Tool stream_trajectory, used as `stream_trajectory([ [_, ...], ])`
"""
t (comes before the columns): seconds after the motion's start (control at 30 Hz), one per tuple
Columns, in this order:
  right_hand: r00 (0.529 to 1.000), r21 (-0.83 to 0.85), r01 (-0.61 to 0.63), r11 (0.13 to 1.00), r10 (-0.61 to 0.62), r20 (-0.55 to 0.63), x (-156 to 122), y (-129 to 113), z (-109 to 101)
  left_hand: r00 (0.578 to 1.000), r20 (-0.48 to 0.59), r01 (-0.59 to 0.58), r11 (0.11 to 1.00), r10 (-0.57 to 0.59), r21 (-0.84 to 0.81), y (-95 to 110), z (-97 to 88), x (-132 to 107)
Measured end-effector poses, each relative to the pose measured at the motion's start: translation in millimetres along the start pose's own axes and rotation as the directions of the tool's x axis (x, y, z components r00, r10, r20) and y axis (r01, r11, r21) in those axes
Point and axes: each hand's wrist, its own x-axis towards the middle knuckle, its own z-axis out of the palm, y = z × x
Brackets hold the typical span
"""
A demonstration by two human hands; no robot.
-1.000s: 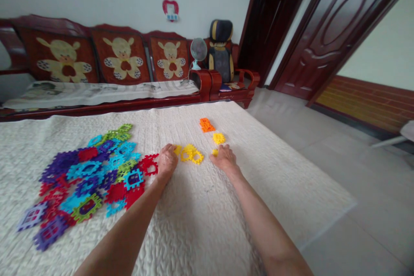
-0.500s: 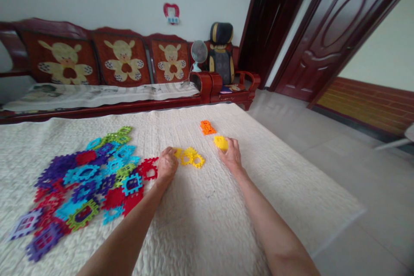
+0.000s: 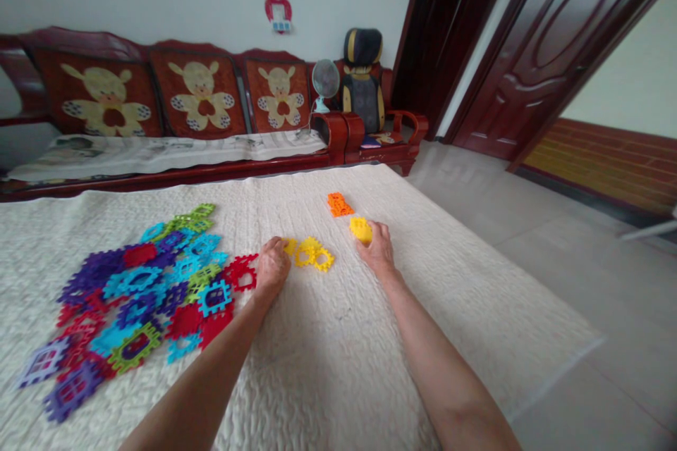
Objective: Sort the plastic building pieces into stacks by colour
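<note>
Nearest: both bare forearms reach fwd over a white quilted mat (image 3: 328, 366) spread on the floor.

L side: loose pile of flat interlocking tiles (image 3: 142, 296), purple, blue, red, green, lying on the mat.

L hand (image 3: 272, 264): palm down on the mat, just R of the pile's red tile (image 3: 240, 271). Fingers bent down, tips at a small yellow tile (image 3: 289, 246); grip on it cannot be told.

Btwn the hands: loose yellow tiles (image 3: 314, 255), flat on the mat, apart from both hands.

R hand (image 3: 376, 248): palm down, fingers closed on the yellow stack (image 3: 361, 229), which sits on the mat at the fingertips.

Beyond: orange tiles (image 3: 338, 204), near the yellow stack, not touching.

Far: wooden sofa (image 3: 159, 155) w/ animal-print cushions, small fan (image 3: 324, 81), dark wooden doors (image 3: 550, 49).
</note>
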Motion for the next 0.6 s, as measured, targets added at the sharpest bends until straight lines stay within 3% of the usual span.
stream_trajectory([
  [0.13,1.000,-0.018,-0.025,1.000,0.025,0.015,4,-13,-6,1.000,-0.008,-0.011,1.000,0.011,0.007,-1,0.9,1],
  [0.4,0.949,-0.184,-0.262,0.947,0.287,0.129,21,-37,-5,1.000,-0.004,-0.012,1.000,0.012,0.027,-2,2.1,1],
  [0.6,0.945,-0.230,-0.265,0.936,0.300,0.132,23,-36,-4,1.000,0.027,0.013,0.999,-0.014,0.034,-4,3.3,2],
])
